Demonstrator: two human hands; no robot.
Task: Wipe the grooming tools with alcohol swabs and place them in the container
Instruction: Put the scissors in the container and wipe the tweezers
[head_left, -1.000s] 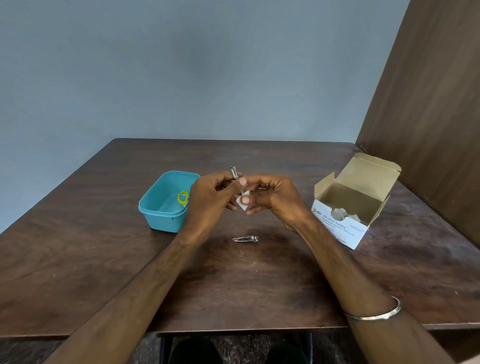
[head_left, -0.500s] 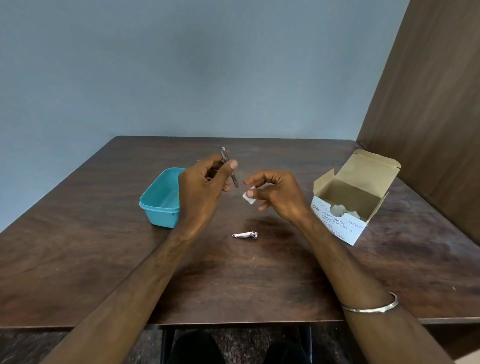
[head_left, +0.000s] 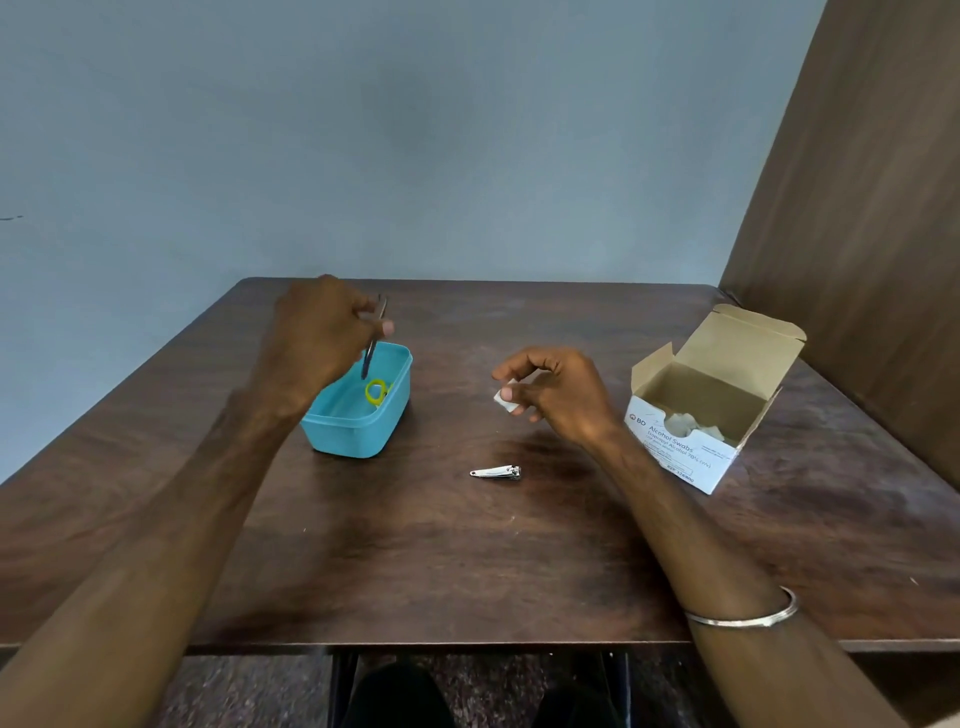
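- Head view: the left hand pinches a thin metal tool, its tip pointing down over the teal container; a yellow-ringed item already lies inside.
- The right hand pinches a small white swab.
- The nail clipper lies on the tabletop, apart from both hands.
- I judge the clipper light, stiff and slippery; taking it by its long sides seems best.
- An open swab box stands at the right, near a wooden panel; the wall is grey-blue.

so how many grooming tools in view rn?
3: thin metal tool held by left hand over the blue container; yellow-handled tool inside it; nail clipper on the table.
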